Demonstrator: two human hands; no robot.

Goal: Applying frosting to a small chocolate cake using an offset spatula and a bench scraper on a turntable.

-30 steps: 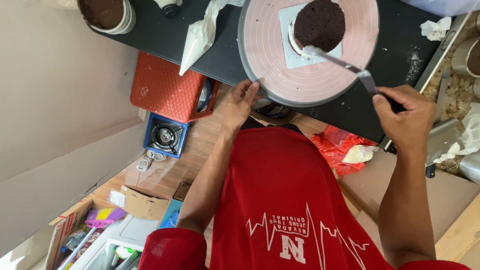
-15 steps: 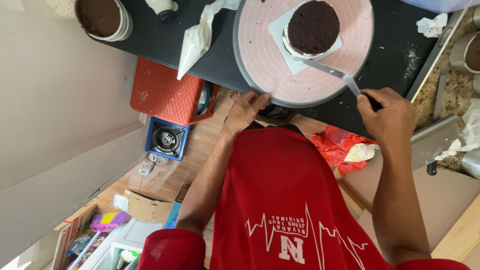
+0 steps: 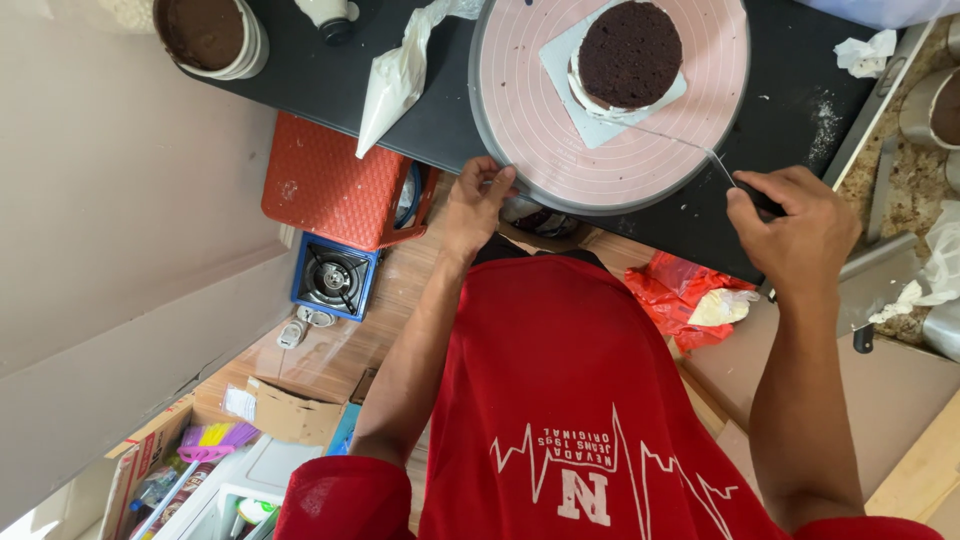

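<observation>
**Spatula blade at the base of the cake, other hand on the turntable rim**

Only one view here, the head cam looking down, so everything's flipped toward the top of the picture.

The right hand (image 3: 795, 225) is closed in a fist around the dark handle of a thin metal spatula (image 3: 672, 140). The blade's long axis runs diagonally up and to the left from that hand, and its tip sits right at the lower edge of the dark chocolate cake (image 3: 630, 52), where the white filling shows. The cake rests on a pale square card (image 3: 562, 62) on the pink turntable (image 3: 540, 130), which stands on the black counter (image 3: 330, 80). So the cake lies up-left of the right hand, and that's clearly the hand in reach through the blade. The left hand (image 3: 478, 200) is on the near rim of the turntable, fingers curled narrowly over the edge, holding nothing else.

A white piping bag (image 3: 400, 75) lies left of the turntable, with a tub of brown batter or frosting (image 3: 208, 35) beyond it.

Compared with half a second ago: the blade looks flatter and lower against the cake, the right hand has pulled back a bit along the counter edge, and the left hand has shifted along the rim.
</observation>
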